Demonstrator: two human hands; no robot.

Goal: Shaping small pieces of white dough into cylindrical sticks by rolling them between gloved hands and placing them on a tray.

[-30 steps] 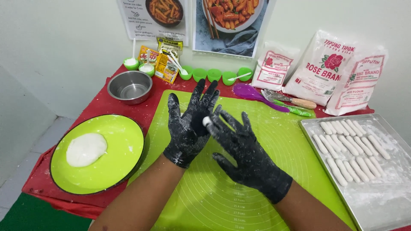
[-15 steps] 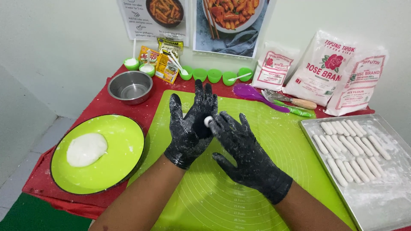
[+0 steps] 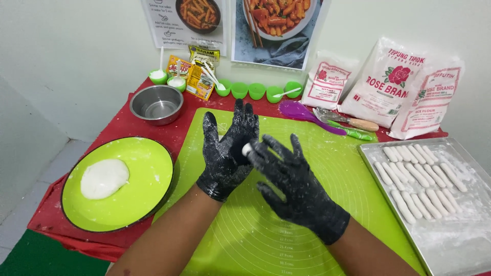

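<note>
**Gloved hands rolling a dough piece above the mat**

Compared with the view one second ago, the left hand (image 3: 225,153) and right hand (image 3: 294,186) remain at the centre of the frame, palms pressed together; the fingers of the right hand now lie slightly lower against the left palm, and the small white dough piece (image 3: 247,150) stays pinched between the two palms, only its tip showing. Both hands wear black gloves dusted with flour. Nothing else on the desk has shifted.

Open room: the green silicone mat (image 3: 327,168) is bare around and below the hands, from centre to lower centre. Its left edge runs just beside the green plate (image 3: 153,179) at the lower left; its right edge meets the metal tray (image 3: 460,240) at the right, which is cut off by the frame edge. The red cloth (image 3: 117,133) shows along the desk's left side and far edge.

Containers: the green plate holds one flattened white dough lump (image 3: 104,178) on its left half. The tray holds rows of white dough sticks (image 3: 419,179) in its upper part, with loose flour below them. The steel bowl (image 3: 156,104), upper left, appears empty. A row of small green cups (image 3: 255,91) stands along the far edge; one holds a white spoon. Three flour bags (image 3: 388,82) lean against the wall at the upper right, with a purple spatula (image 3: 307,113) in front of them.
</note>
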